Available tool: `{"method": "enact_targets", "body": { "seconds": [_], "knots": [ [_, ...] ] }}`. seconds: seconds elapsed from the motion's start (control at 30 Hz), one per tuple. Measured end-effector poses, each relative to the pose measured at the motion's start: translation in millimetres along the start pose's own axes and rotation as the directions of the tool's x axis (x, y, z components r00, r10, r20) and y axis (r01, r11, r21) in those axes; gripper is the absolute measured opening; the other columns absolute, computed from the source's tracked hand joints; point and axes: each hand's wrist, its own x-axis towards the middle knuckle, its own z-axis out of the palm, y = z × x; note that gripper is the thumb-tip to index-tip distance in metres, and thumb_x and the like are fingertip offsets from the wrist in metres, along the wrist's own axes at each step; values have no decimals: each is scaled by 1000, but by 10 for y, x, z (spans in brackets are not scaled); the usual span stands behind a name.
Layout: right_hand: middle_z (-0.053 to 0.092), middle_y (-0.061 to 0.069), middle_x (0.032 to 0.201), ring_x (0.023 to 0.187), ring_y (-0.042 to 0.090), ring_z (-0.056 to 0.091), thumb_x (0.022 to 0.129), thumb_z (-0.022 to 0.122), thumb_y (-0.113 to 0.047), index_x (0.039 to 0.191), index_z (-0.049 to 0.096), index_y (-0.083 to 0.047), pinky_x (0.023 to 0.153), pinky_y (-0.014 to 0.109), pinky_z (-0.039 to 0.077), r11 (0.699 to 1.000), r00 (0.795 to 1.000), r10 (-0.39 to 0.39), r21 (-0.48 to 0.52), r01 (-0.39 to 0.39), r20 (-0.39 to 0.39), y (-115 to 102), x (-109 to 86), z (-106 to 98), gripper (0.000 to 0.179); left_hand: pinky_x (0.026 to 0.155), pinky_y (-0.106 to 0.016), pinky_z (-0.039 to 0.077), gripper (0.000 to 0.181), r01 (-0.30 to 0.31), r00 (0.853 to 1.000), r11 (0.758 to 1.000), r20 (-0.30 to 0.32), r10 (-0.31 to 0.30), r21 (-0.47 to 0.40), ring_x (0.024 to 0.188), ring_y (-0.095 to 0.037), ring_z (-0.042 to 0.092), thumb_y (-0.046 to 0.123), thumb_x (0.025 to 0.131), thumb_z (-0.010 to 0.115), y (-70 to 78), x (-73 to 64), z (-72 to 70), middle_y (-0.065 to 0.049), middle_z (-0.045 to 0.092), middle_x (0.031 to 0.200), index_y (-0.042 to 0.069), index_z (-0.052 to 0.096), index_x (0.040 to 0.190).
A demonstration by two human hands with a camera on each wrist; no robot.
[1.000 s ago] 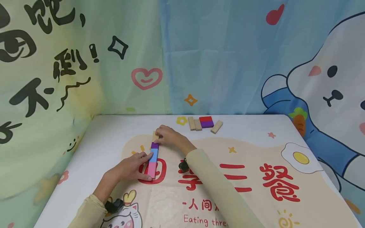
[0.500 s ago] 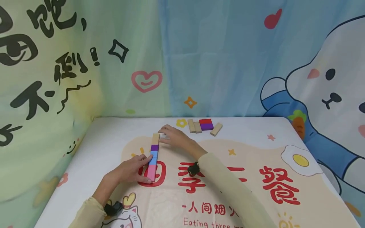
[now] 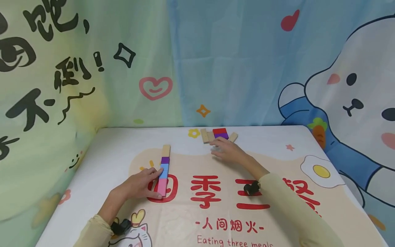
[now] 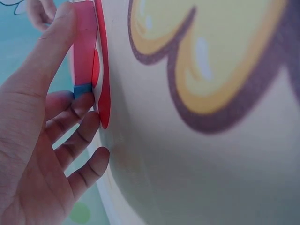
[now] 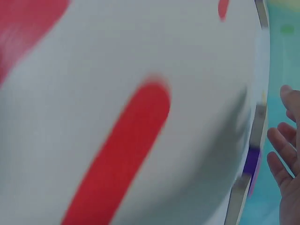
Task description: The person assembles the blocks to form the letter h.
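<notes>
A straight row of small blocks runs away from me on the left of the table: a pink block (image 3: 162,188) nearest, then blue (image 3: 164,167), a purple block (image 3: 165,160) and a plain wooden block (image 3: 166,150) at the far end. My left hand (image 3: 139,183) grips the near part from the left. Its thumb is at the pink block's near end and its fingers curl by the blue, as the left wrist view shows. With fingers spread and holding nothing, my right hand (image 3: 227,150) is at the far blocks, overlapping a slanted wooden block (image 3: 233,137).
At the back of the table, two wooden blocks (image 3: 204,136) lie beside a red block (image 3: 219,131) and a purple block (image 3: 218,136). The printed tablecloth (image 3: 216,171) reaches a hanging curtain (image 3: 231,68) behind.
My right hand has let go of the wooden block at the row's far end and moved right to the loose blocks at the back. The left hand has stayed at the row.
</notes>
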Motion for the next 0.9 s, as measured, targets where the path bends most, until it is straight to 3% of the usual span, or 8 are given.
{"method": "enact_targets", "body": {
  "seconds": [0.1,0.33,0.67,0.9],
  "knots": [
    [56,9,130,120,26,57,91,68,-32,132,57,-14,98,48,50,998,998,61,24,-60,-20,140,-42,-90,46,76,-30,53,103,-3,1000,1000,-4,3,9,110,-16,48,66,69,74,-3,4,-16,-5,50,131,20,33,152],
    [52,12,134,125,30,51,91,68,-31,136,52,-10,104,51,45,996,995,92,11,-92,-41,364,-105,-226,52,73,-27,50,102,-14,1000,1000,1,14,14,107,-13,46,66,69,74,11,13,-24,-4,51,128,19,34,151],
    [39,19,149,138,38,35,88,70,-39,147,38,-7,110,59,35,975,975,219,-22,-220,-45,652,-151,-290,74,71,-24,50,102,-21,1000,1000,-9,21,13,106,-12,45,65,69,74,1,21,14,-2,51,126,20,35,151],
    [41,21,147,137,40,37,87,72,-39,146,40,-5,109,59,35,979,978,201,-17,-202,-51,678,-101,-287,75,72,-26,51,103,-11,1000,1000,1,11,3,108,-13,46,65,68,75,0,20,3,-3,51,127,20,34,151]
  ]
}}
